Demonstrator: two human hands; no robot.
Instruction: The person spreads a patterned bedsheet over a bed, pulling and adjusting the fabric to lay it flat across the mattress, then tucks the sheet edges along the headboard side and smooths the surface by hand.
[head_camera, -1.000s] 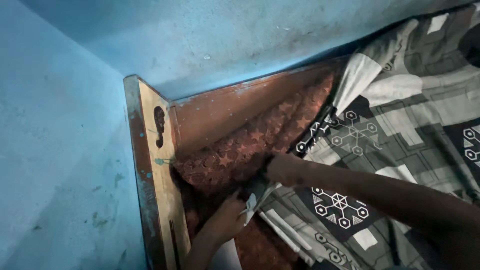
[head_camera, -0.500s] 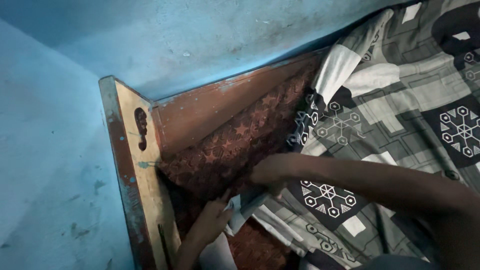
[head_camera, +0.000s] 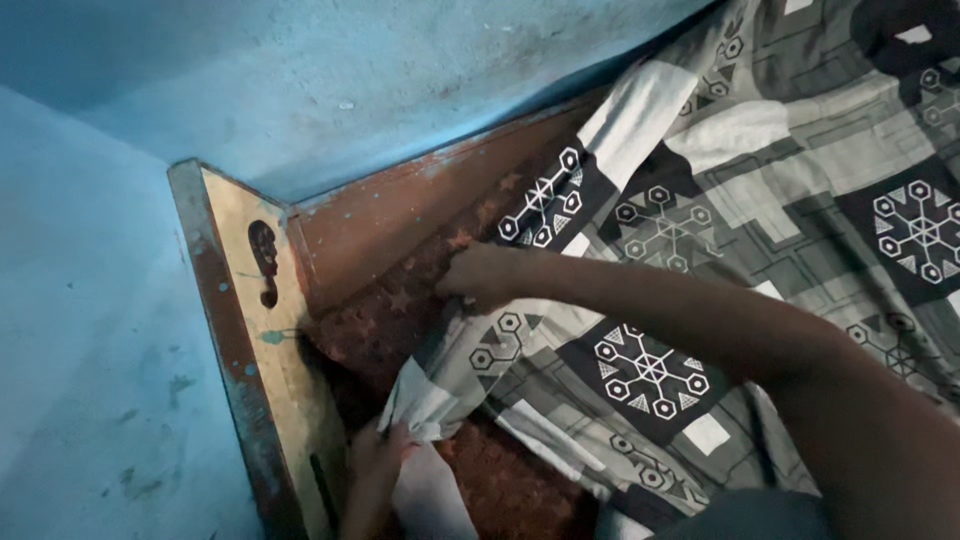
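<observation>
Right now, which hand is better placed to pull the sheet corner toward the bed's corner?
Probably the left hand: it grips the sheet corner beside the headboard. The right hand holds the sheet's edge farther along.

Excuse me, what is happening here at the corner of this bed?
A person is handling a grey patterned bedsheet at the corner of a bed. The right hand presses the sheet's edge on the reddish-brown mattress. The left hand grips the sheet's bunched corner beside the wooden headboard. Part of the mattress is uncovered. The bed stands against blue walls.

Grey geometric-patterned bedsheet, reddish-brown mattress
</observation>
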